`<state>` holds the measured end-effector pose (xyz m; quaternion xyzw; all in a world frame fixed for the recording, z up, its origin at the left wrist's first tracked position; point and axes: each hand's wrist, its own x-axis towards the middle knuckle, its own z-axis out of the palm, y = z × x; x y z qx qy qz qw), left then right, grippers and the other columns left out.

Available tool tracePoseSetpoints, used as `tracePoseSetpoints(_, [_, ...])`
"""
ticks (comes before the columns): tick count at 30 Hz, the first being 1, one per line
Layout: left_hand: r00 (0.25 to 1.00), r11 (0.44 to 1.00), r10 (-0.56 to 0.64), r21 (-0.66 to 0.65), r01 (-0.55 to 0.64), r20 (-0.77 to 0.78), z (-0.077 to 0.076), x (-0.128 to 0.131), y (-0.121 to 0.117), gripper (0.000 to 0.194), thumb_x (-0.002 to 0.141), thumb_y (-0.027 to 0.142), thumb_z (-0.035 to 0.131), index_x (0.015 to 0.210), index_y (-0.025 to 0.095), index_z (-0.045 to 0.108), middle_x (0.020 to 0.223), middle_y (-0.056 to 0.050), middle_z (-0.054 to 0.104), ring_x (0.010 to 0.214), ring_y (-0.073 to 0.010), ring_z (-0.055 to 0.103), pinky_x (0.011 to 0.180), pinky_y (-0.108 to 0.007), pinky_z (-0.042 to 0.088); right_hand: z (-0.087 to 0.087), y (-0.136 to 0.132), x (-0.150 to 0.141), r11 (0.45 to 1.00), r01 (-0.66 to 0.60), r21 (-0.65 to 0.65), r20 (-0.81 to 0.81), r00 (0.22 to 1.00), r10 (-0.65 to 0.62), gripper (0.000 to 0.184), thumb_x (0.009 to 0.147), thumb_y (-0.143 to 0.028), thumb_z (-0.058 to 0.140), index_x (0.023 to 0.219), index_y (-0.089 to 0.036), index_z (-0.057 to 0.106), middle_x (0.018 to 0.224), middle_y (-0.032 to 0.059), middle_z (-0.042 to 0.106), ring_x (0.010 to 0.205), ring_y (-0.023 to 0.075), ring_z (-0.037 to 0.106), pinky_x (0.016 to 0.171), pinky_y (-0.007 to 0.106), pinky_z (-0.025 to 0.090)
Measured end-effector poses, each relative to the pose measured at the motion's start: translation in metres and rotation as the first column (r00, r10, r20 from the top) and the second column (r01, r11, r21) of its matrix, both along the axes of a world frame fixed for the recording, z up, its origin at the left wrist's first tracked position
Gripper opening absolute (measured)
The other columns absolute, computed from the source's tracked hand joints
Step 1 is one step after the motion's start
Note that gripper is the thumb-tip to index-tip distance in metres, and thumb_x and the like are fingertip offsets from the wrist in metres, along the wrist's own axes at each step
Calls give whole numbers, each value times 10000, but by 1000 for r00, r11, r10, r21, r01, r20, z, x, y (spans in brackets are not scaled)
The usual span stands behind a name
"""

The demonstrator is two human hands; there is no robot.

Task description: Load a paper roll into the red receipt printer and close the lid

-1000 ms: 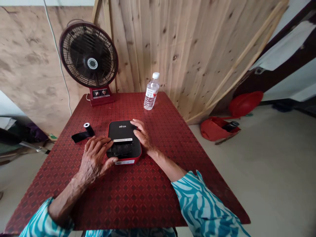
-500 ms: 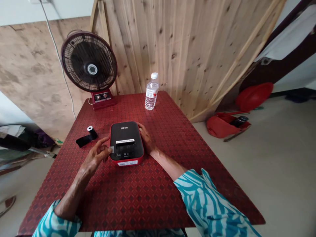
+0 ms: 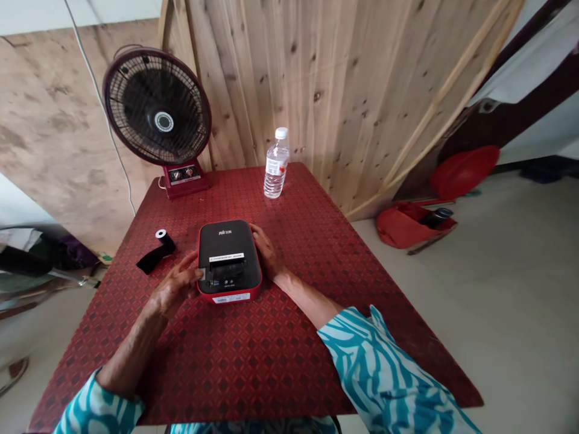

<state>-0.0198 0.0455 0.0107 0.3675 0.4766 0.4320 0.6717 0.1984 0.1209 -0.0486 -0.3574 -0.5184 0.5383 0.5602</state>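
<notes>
"Device (image 3: 221, 246) location?"

"On red patterned table (image 3: 244, 361), between the hands. Black top, red sides, rounded corners, lying flat. Fan (image 3: 158, 111) stands beyond it, toward the far left corner."

"Orientation?"

"Long axis runs near to far, away from the wearer, far end leaning slightly left. Pale lettering (image 3: 225, 232) at far end. White strip (image 3: 226, 257) crosses the top just beyond a dark slot. White label (image 3: 231, 298) on the red face toward the wearer."

"Left hand (image 3: 172, 292)?"

"At the left edge, fingers bent and bunched close. One fingertip touches a pale tab (image 3: 201, 274) there; cannot tell if the tab is pinched."

"Right hand (image 3: 270, 259)?"

"Against the right side, fingers close together, slightly curled along the edge. Thumb hidden, so clamped or merely resting: cannot tell."

"Near the left hand?"

"Black roll (image 3: 166, 241), upright, white end up; loose strip (image 3: 150, 261) trails left and nearer on the tabletop."

"Containers?"

"Clear bottle (image 3: 275, 169), upright near the far edge, white cap (image 3: 281, 133) on, label round the middle. Contents look clear; fill level unreadable. Red bag (image 3: 395, 228) on the floor at right, mouth open, dark cylinder (image 3: 439, 216) inside. Red basin (image 3: 465, 172) tilted behind the bag; its contents, if any, cannot be made out."
</notes>
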Motion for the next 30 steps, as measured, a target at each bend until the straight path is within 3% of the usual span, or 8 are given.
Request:
tracePoseSetpoints(7, [999, 1000, -4, 18, 5, -35, -5, 0, 2, 884, 613, 294, 751, 1404, 146, 386, 618, 45, 575, 439, -62, 413, 398, -182, 296, -2, 1, -1, 999, 37, 4, 12, 999, -38, 444, 842, -573, 511, 1175, -294, 607, 1287, 9, 618, 1231, 214, 527, 1100, 401, 361])
tracePoseSetpoints(16, [998, 998, 15, 65, -11, -63, -7, 0, 0, 847, 641, 316, 748, 1402, 184, 402, 638, 45, 567, 454, -68, 422, 420, -192, 290, -2, 3, -1, 997, 69, 34, -5, 998, -69, 439, 841, -562, 511, 1180, -298, 600, 1294, 15, 612, 1243, 197, 521, 1111, 397, 357])
tracePoseSetpoints(19, [986, 994, 28, 111, -9, -163, 0, -2, -3, 796, 674, 355, 724, 1391, 175, 430, 587, 53, 527, 448, -74, 406, 432, -203, 276, -2, 4, -2, 997, 65, 28, -18, 998, -65, 451, 835, -575, 510, 1176, -295, 606, 1281, 18, 620, 1234, 204, 527, 1109, 403, 359])
tracePoseSetpoints(21, [948, 981, 61, 195, 1, -312, 11, -5, -5, 742, 711, 394, 709, 1370, 163, 460, 550, 66, 482, 448, -80, 396, 439, -208, 272, -1, 5, -3, 997, 72, 27, -24, 997, -71, 453, 833, -577, 510, 1166, -288, 613, 1277, 23, 620, 1234, 210, 527, 1110, 405, 353])
tracePoseSetpoints(24, [766, 915, 160, 384, 122, -623, 33, -4, -2, 518, 770, 438, 672, 1205, 163, 616, 553, 47, 500, 472, -98, 431, 456, -222, 306, -2, 6, -4, 997, 66, 38, -38, 997, -65, 454, 833, -575, 509, 1162, -280, 611, 1264, 29, 625, 1222, 214, 534, 1098, 405, 360])
tracePoseSetpoints(26, [589, 822, 223, 475, 315, -777, 47, 3, 7, 340, 821, 430, 612, 1034, 180, 701, 648, -5, 602, 565, -135, 533, 522, -241, 389, -3, 6, -5, 998, 50, 38, -55, 997, -48, 456, 836, -568, 503, 1170, -273, 598, 1248, 30, 632, 1202, 209, 543, 1086, 396, 369])
tracePoseSetpoints(28, [417, 702, 250, 460, 544, -874, 57, 17, 21, 264, 869, 371, 542, 968, 204, 721, 824, -50, 687, 747, -182, 624, 666, -272, 469, -4, 7, -5, 999, 40, 35, -58, 998, -38, 452, 843, -554, 497, 1176, -263, 588, 1239, 30, 634, 1189, 202, 546, 1081, 383, 368])
tracePoseSetpoints(30, [211, 624, 226, 308, 718, -951, 60, 33, 39, 263, 895, 289, 484, 1012, 215, 708, 1026, -77, 702, 946, -218, 641, 830, -314, 481, -4, 8, -5, 998, 43, 47, -46, 998, -41, 444, 847, -541, 495, 1174, -256, 588, 1236, 30, 632, 1185, 199, 544, 1081, 374, 362])
